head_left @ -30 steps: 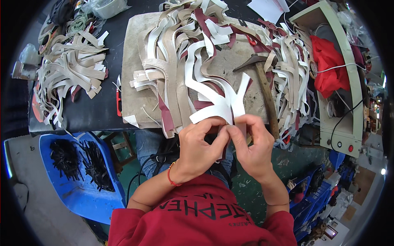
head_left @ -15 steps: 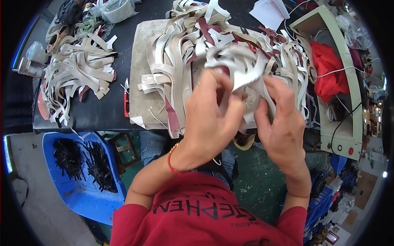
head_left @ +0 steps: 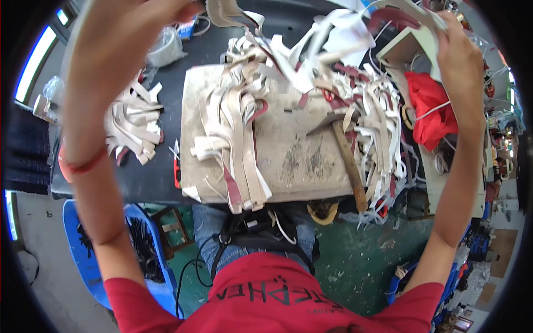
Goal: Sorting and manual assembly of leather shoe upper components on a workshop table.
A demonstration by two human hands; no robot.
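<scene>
Both my arms are raised and spread wide above the table. My right hand [head_left: 461,61], at the upper right, grips the end of some white and maroon strips [head_left: 394,16]. They sag in a blurred loop between my hands. My left hand [head_left: 133,33], smeared by motion and partly cut off by the upper edge, is closed at the other end of the strips. Below lies a worn beige board [head_left: 277,186] with a pile of cream strips [head_left: 236,127] on its left half. A wooden-handled hammer [head_left: 348,166] rests on its right side, beside another strip pile [head_left: 383,122].
Red-handled scissors [head_left: 177,169] lie left of the board, near a third strip pile [head_left: 133,125]. A pale metal housing [head_left: 402,47] with a red cloth [head_left: 430,111] stands at right. A blue seat [head_left: 83,250] holding black bundles stands below the table at left.
My hands have moved up and far apart from close together over the board, stretching the strips out between them. The hammer and the board's bare right half now show.
</scene>
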